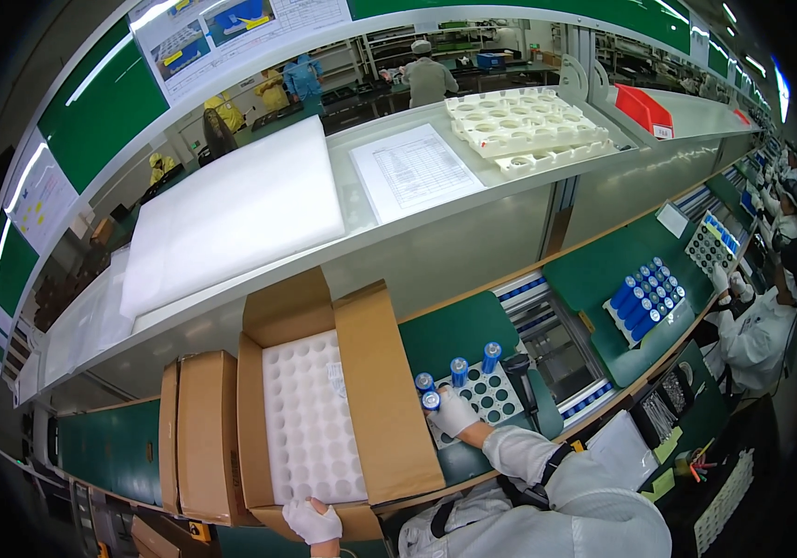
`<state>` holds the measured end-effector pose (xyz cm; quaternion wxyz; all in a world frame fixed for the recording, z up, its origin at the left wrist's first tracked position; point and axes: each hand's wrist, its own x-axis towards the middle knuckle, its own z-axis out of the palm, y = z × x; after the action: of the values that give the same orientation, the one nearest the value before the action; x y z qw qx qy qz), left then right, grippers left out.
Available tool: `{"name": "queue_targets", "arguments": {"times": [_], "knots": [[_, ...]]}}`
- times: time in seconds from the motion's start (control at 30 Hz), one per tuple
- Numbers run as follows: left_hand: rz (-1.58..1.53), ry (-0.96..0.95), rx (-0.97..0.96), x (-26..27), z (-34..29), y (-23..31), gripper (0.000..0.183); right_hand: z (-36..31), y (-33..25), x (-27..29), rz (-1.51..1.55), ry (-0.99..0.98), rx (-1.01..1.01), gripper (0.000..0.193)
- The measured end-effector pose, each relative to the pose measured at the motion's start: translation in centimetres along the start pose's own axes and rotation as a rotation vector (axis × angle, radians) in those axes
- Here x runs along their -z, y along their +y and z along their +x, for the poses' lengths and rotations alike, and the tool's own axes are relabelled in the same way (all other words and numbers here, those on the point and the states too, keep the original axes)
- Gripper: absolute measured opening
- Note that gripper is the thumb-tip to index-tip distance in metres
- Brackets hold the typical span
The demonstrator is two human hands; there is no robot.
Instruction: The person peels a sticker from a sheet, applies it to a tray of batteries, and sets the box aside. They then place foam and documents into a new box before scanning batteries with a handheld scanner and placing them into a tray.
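My right hand (pixel 455 415), in a white glove, closes round a blue cylindrical battery cell (pixel 431 401) at the left edge of a white holder plate with round holes (pixel 494 394). Other blue cells (pixel 491 353) stand upright in the far row of that plate. Whether the held cell is seated in a hole cannot be seen. My left hand (pixel 313 521), also gloved, grips the near edge of an open cardboard box (pixel 389 400). Inside the box lies white foam (pixel 310 418) with rows of round recesses.
A black handheld scanner (pixel 523 381) lies right of the plate. Beyond the conveyor (pixel 561 344), more blue cells (pixel 645 302) stand on a green mat. A closed carton (pixel 205 432) sits left of the box. Above runs a shelf with foam sheet (pixel 240 223) and cream trays (pixel 528 126). Co-workers sit right.
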<state>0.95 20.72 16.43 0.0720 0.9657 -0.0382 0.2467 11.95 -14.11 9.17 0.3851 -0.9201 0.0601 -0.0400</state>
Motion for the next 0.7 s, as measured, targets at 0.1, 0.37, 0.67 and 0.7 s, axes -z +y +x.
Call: {"name": "queue_targets", "arguments": {"times": [0.1,0.37,0.67,0.7], "knots": [[-0.001,-0.011,0.011,0.0,0.1,0.2,0.032,0.0,-0.2,0.2,-0.009,-0.029,-0.029,0.049],[-0.024,-0.012,0.026,0.5,0.3,0.5,0.034,0.2,-1.2,1.0,0.022,-0.043,-0.105,0.045],[-0.087,0.001,0.073,0.2,0.1,0.3,0.033,0.9,-0.8,1.0,0.017,-0.092,-0.09,0.047],[-0.098,0.002,0.093,0.0,-0.1,0.0,0.034,1.1,-1.2,1.5,0.034,-0.136,-0.12,0.051]]}}
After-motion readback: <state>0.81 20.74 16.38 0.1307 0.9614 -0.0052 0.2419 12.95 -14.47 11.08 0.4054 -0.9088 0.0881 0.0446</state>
